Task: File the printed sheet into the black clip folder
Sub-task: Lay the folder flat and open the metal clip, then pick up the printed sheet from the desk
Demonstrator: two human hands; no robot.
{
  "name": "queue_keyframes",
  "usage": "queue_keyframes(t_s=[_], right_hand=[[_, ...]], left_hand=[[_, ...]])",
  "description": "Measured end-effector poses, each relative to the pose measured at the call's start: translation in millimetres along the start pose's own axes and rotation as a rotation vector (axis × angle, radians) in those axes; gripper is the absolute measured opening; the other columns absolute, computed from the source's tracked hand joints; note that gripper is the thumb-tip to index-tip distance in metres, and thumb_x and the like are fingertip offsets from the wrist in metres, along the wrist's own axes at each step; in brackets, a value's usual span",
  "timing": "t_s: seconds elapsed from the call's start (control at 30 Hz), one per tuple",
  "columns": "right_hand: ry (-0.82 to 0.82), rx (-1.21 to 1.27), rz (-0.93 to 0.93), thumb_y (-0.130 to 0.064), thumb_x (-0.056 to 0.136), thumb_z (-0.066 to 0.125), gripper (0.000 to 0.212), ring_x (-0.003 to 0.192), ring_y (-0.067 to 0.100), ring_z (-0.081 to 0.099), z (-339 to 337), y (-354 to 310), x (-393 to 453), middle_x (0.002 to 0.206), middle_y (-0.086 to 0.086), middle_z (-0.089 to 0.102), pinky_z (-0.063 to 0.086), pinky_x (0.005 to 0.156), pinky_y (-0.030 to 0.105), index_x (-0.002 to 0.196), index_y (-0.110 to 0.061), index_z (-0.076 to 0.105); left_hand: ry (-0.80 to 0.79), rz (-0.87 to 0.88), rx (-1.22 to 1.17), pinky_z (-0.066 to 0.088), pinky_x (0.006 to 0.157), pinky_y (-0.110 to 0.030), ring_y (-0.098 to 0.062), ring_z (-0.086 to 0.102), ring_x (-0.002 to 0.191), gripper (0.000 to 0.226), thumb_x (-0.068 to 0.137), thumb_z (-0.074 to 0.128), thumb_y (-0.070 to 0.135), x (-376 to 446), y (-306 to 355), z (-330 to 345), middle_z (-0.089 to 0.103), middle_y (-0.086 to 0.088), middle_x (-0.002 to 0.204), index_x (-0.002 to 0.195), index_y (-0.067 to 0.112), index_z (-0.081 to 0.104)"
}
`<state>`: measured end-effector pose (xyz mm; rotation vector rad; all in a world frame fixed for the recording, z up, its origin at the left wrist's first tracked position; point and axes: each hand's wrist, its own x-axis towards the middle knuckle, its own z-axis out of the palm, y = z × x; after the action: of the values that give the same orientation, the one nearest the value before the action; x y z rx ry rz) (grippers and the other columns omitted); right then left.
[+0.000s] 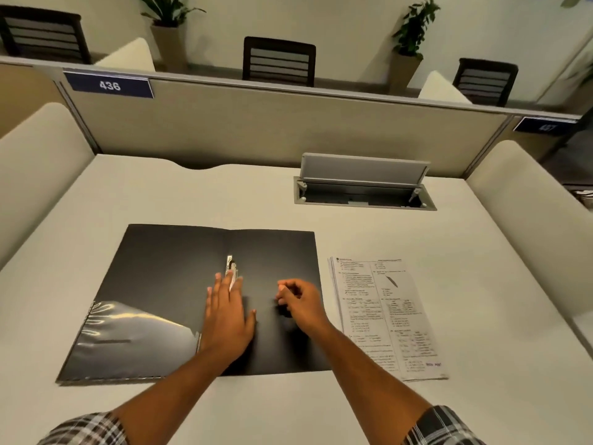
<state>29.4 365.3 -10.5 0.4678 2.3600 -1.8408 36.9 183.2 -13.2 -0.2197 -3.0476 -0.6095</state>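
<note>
The black clip folder [160, 284] lies open and flat on the white desk. Its metal clip [231, 266] runs along the spine, and a glossy clear pocket covers the lower part of the left flap. My left hand [227, 313] rests flat on the spine with fingers spread, its fingertips over the lower end of the clip. My right hand [296, 300] hovers over the right flap with fingers loosely curled, holding nothing. The printed sheet [385, 316] lies on the desk just right of the folder, untouched, with more sheets under it.
An open cable box [362, 187] with a raised grey lid is set into the desk behind the folder. A beige partition [288, 126] with a sign reading 436 closes the far edge. Padded side panels flank the desk left and right.
</note>
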Motion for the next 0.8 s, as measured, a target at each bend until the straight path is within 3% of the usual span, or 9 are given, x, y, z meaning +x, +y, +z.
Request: queue_keyframes(t_s=[0.1,0.23,0.33,0.4,0.5,0.63,0.8], right_hand=[[0.052,-0.105,-0.062,-0.025,0.096,0.067,0.015,0.091,0.014,0.074,-46.6,5.9,7.6,0.101,-0.001,0.078,0.06,0.087,0.03,0.108,-0.021,0.075],[0.121,-0.36,-0.175,-0.028,0.093,0.07,0.021,0.099,0.01,0.067,-116.2,16.9,18.4,0.113,-0.004,0.072,0.051,0.086,0.022,0.113,-0.021,0.072],[0.138,-0.646,-0.212,-0.041,0.089,0.072,0.041,0.122,0.015,0.058,-170.6,32.6,34.7,0.132,-0.005,0.063,0.047,0.101,0.031,0.126,-0.026,0.064],[0.083,-0.81,-0.156,-0.053,0.086,0.07,0.061,0.137,0.021,0.046,-205.0,41.0,45.6,0.148,-0.003,0.052,0.043,0.111,0.043,0.139,-0.028,0.054],[-0.043,-0.941,-0.08,-0.064,0.081,0.069,0.088,0.152,0.025,0.027,-246.7,48.5,59.2,0.166,0.0,0.03,0.032,0.119,0.05,0.154,-0.028,0.036],[-0.175,-1.021,-0.053,-0.078,0.071,0.069,0.116,0.158,0.023,0.012,-284.4,55.8,75.4,0.172,-0.001,0.012,0.023,0.123,0.052,0.162,-0.027,0.017],[-0.182,-1.057,-0.09,-0.085,0.057,0.072,0.131,0.156,0.024,0.02,-293.8,56.8,80.4,0.17,-0.001,0.018,0.028,0.122,0.052,0.161,-0.027,0.016]], left_hand=[[-0.069,0.064,-0.126,0.016,0.121,-0.043,-0.026,0.01,0.151,0.065,0.09,0.06,0.033,5.0,55.3,12.5,0.02,-0.005,0.162,0.148,0.017,0.033],[-0.215,0.106,-0.239,0.019,0.12,-0.039,-0.018,0.007,0.152,0.071,0.094,0.054,0.046,2.1,122.3,37.6,0.01,0.007,0.165,0.153,0.027,0.02],[-0.325,0.22,-0.178,0.01,0.122,-0.04,-0.016,0.0,0.152,0.078,0.093,0.048,0.057,0.8,157.6,58.8,-0.001,0.012,0.165,0.155,0.033,0.007],[-0.391,0.251,-0.09,0.003,0.122,-0.044,-0.015,-0.007,0.151,0.085,0.09,0.045,0.066,1.4,172.8,71.2,-0.009,0.015,0.163,0.154,0.036,-0.002],[-0.499,0.257,0.042,-0.004,0.121,-0.047,-0.017,-0.013,0.151,0.094,0.087,0.044,0.07,1.9,175.9,86.1,-0.017,0.016,0.161,0.153,0.034,-0.012],[-0.538,0.252,0.153,-0.007,0.121,-0.047,-0.018,-0.019,0.149,0.097,0.087,0.044,0.07,2.6,175.4,94.7,-0.023,0.015,0.159,0.152,0.032,-0.017],[-0.565,0.226,0.167,-0.009,0.12,-0.047,-0.018,-0.021,0.148,0.098,0.087,0.046,0.067,2.8,181.4,95.0,-0.025,0.015,0.159,0.151,0.032,-0.02]])
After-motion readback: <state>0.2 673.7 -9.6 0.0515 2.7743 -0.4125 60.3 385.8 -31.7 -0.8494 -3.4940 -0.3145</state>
